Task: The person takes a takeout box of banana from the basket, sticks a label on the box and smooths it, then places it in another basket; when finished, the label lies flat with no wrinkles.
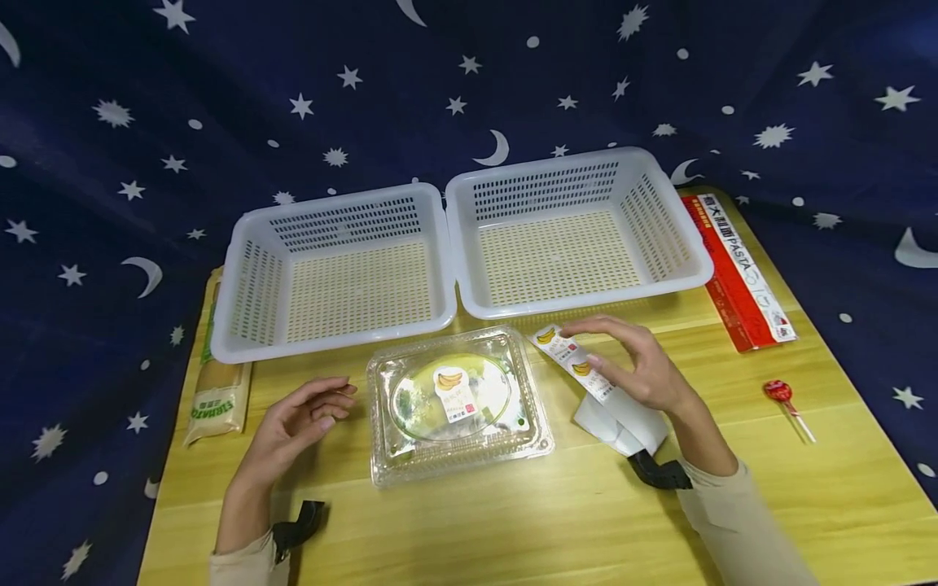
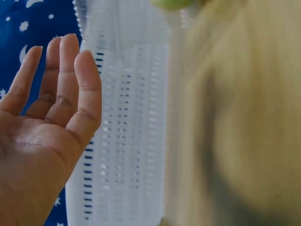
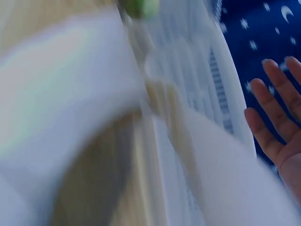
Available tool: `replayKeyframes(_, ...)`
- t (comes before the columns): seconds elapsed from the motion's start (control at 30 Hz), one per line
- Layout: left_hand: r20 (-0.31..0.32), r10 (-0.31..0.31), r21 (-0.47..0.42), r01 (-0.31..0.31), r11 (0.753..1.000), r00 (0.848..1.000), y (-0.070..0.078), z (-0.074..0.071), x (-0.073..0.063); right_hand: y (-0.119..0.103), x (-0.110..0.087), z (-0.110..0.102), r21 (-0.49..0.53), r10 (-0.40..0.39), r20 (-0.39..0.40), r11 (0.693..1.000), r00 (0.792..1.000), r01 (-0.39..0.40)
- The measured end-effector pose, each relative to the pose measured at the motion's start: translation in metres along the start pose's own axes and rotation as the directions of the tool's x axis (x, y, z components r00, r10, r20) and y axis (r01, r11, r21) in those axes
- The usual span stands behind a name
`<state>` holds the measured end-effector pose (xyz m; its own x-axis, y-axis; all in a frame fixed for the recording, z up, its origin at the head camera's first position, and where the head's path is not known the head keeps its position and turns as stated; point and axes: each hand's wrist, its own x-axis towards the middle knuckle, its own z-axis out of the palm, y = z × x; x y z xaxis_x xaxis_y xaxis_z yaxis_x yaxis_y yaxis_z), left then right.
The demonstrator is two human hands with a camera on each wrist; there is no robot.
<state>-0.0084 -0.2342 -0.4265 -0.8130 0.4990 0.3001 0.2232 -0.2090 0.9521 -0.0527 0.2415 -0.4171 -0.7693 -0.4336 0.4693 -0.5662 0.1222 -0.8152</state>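
Hanging spread above a strip of banana labels (image 1: pixel 579 365), the fingers of the right hand (image 1: pixel 645 366) are seen to the right of the clear box (image 1: pixel 494 431); whether the strip is touched by the thumb cannot be told. By the left hand (image 1: pixel 289 427), left of the box, nothing is held, its fingers being loosely bent. The strip's printed end is pointed away from the person, toward the box's far right corner; its long axis is slanted, and its blank tail is folded under the right wrist. The box's long axis is laid left to right, its right end angled slightly farther away. On its lid a banana label (image 1: pixel 456 396) is stuck, picture end farthest. Beyond the box, two white baskets (image 1: pixel 586 298) are placed side by side.
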Motion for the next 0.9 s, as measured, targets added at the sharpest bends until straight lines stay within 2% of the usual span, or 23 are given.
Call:
replayKeyframes(0.13,-0.055,-0.059,0.048,0.062,0.997,0.997,-0.001,0.0,-0.011,0.001,-0.005,-0.025,0.055,-0.024,-0.131,0.998,0.991,0.032)
replayKeyframes(0.27,-0.099,-0.055,0.087,0.064,0.994,0.994,0.001,-0.003,-0.02,0.006,-0.012,-0.047,0.078,-0.003,-0.222,0.997,0.975,0.021)
replayKeyframes(0.43,-0.113,-0.045,0.1,0.056,0.993,0.993,0.001,-0.005,-0.026,0.016,-0.02,-0.069,0.13,0.051,-0.335,0.991,0.941,-0.007)
replayKeyframes(0.5,-0.12,-0.078,0.123,0.093,0.988,0.99,0.0,-0.006,-0.028,0.02,-0.023,-0.076,0.154,0.066,-0.372,0.988,0.926,-0.009)
replayKeyframes(0.6,-0.139,-0.148,0.186,0.172,0.967,0.979,-0.003,-0.005,-0.031,0.027,-0.027,-0.084,0.227,0.073,-0.396,0.974,0.915,0.02)
replayKeyframes(0.67,-0.159,-0.214,0.231,0.247,0.941,0.964,-0.004,-0.003,-0.032,0.031,-0.03,-0.088,0.269,0.075,-0.4,0.962,0.913,0.039)
replayKeyframes(0.77,-0.174,-0.263,0.259,0.302,0.918,0.949,-0.005,-0.001,-0.032,0.035,-0.033,-0.092,0.333,0.084,-0.392,0.941,0.916,0.056)
replayKeyframes(0.83,-0.168,-0.259,0.259,0.297,0.919,0.951,-0.008,-0.001,-0.031,0.037,-0.035,-0.094,0.344,0.106,-0.39,0.938,0.915,0.038)
replayKeyframes(0.9,-0.148,-0.227,0.246,0.258,0.934,0.963,-0.011,-0.002,-0.03,0.04,-0.037,-0.096,0.357,0.128,-0.389,0.934,0.912,0.021)
